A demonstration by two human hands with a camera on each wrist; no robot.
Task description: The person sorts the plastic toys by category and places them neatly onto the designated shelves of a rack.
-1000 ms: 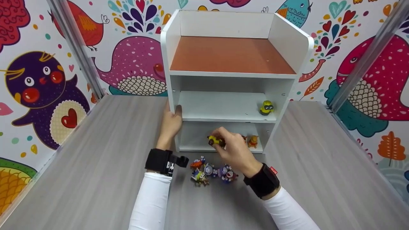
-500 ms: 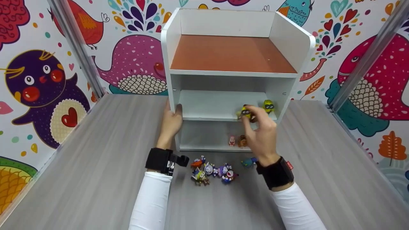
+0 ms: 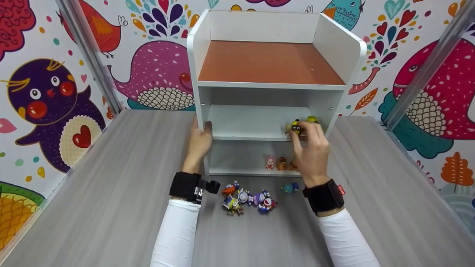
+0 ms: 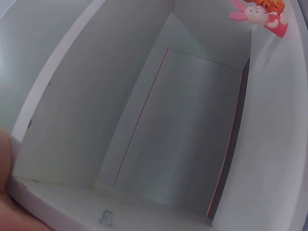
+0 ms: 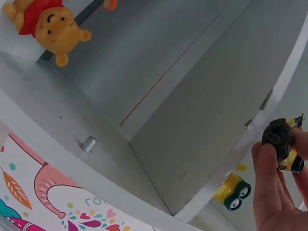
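Note:
My right hand (image 3: 312,152) pinches a yellow minion figurine (image 3: 296,128) between thumb and fingers, close over the front of the middle shelf board. In the right wrist view this minion figurine (image 5: 281,139) shows a dark brown, furry-looking part. Another minion figurine (image 3: 312,119), yellow with goggles, stands just behind the fingers at the shelf's right end. At the left, my left hand (image 3: 199,142) grips the side panel of the white shelf unit (image 3: 259,87), thumb at the front edge. Only part of that hand (image 4: 9,202) shows in the left wrist view.
On the bottom shelf stand a pink Piglet figurine (image 3: 269,162), a striped orange figurine (image 3: 281,163) and a Winnie the Pooh figurine (image 5: 57,31). Several small figurines (image 3: 246,198) lie clustered on the grey table in front. A blue-green figurine (image 3: 289,188) lies apart to their right.
My right hand has carried the minion figurine from in front of the bottom shelf up and right to the middle shelf, beside the other minion. The left hand stays on the side panel.

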